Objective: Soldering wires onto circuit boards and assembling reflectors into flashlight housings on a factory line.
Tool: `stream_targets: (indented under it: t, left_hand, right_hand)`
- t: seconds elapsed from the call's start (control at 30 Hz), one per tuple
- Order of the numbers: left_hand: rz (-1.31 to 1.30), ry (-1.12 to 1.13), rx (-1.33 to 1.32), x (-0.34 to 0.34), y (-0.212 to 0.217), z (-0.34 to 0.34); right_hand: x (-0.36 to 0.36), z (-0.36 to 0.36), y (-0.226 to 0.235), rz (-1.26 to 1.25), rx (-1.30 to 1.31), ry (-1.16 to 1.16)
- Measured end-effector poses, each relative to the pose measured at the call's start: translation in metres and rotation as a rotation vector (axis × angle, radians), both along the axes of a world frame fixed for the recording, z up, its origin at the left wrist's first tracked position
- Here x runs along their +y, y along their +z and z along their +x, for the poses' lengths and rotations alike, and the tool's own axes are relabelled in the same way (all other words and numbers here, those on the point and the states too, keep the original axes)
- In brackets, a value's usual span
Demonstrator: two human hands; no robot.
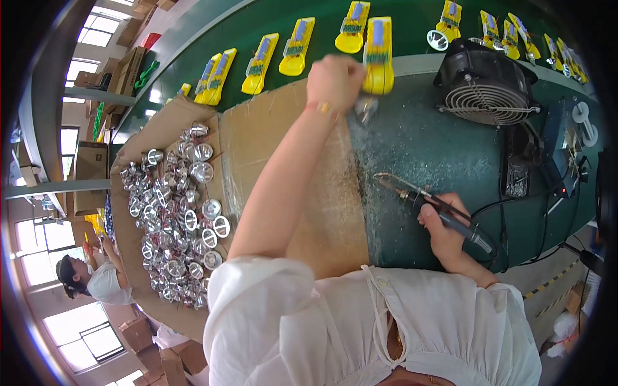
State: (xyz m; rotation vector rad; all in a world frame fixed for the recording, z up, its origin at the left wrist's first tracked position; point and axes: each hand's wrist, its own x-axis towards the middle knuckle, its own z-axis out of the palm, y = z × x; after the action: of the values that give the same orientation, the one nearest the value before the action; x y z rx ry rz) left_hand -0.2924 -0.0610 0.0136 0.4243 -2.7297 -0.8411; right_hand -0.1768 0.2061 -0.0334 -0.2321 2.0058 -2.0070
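R hand [444, 235] grips soldering iron [438, 209].

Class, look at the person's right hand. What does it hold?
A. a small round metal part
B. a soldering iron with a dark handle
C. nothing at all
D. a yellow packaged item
B: the right hand grips the soldering iron by its dark handle, its tip over the green work surface.

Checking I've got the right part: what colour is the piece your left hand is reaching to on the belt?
Yellow piece, with a blue panel on top; head view.

A black fan [487, 83] sits right of a cardboard tray [129, 251] of silvery reflectors [180, 219].
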Motion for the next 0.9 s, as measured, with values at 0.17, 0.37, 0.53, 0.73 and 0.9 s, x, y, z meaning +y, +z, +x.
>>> stream_targets:
  t: [0.17,0.37,0.53,0.73,0.9]
  left_hand:
    - [0.086,0.366,0.418,-0.007,-0.008,-0.076]
    - [-0.212,0.032,0.178,-0.017,-0.039,-0.072]
    - [-0.161,-0.044,0.237,0.001,-0.024,0.026]
    - [-0.192,-0.016,0.107,0.032,-0.013,0.188]
    - [-0.388,0.269,0.256,-0.015,0.008,0.209]
  right_hand:
    - [0.008,-0.002,-0.003,0.096,0.014,0.024]
    - [0.005,-0.003,0.005,0.085,0.009,0.104]
    - [0.012,-0.002,-0.011,0.073,0.024,0.013]
    - [0.0,-0.004,0.0,0.001,-0.001,0.007]
    - [0.0,-0.004,-0.006,0.04,0.04,-0.054]
